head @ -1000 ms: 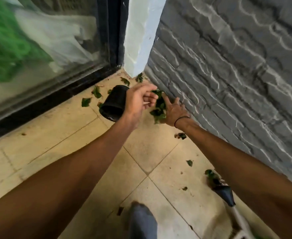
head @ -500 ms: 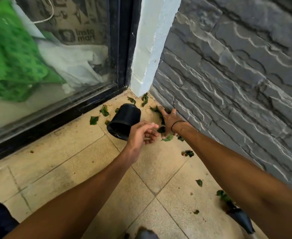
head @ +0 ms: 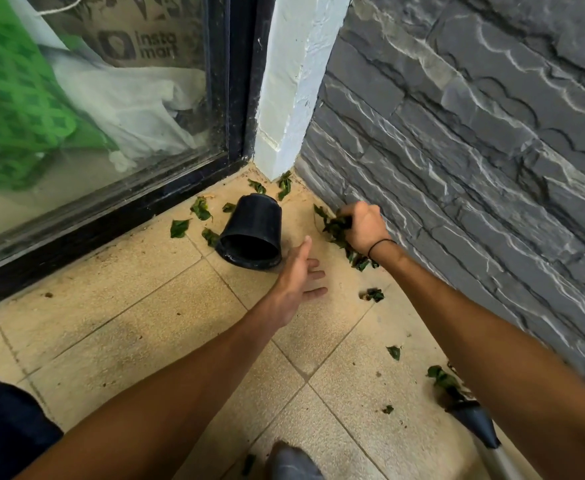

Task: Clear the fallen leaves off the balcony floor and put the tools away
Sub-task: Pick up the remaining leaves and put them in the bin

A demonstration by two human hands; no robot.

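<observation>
- Right hand clenched on a clump of leaves at the foot of the stone wall.
- Left hand empty, fingers spread, just beside the pot; the pot lies on its side, mouth toward the person.
- Risk: unsteadied, the pot may roll as leaves go in.
- Risk: a loose fist may shed bits on the way across.
- Risk: strays by the door frame and the tool handle may be missed.
</observation>
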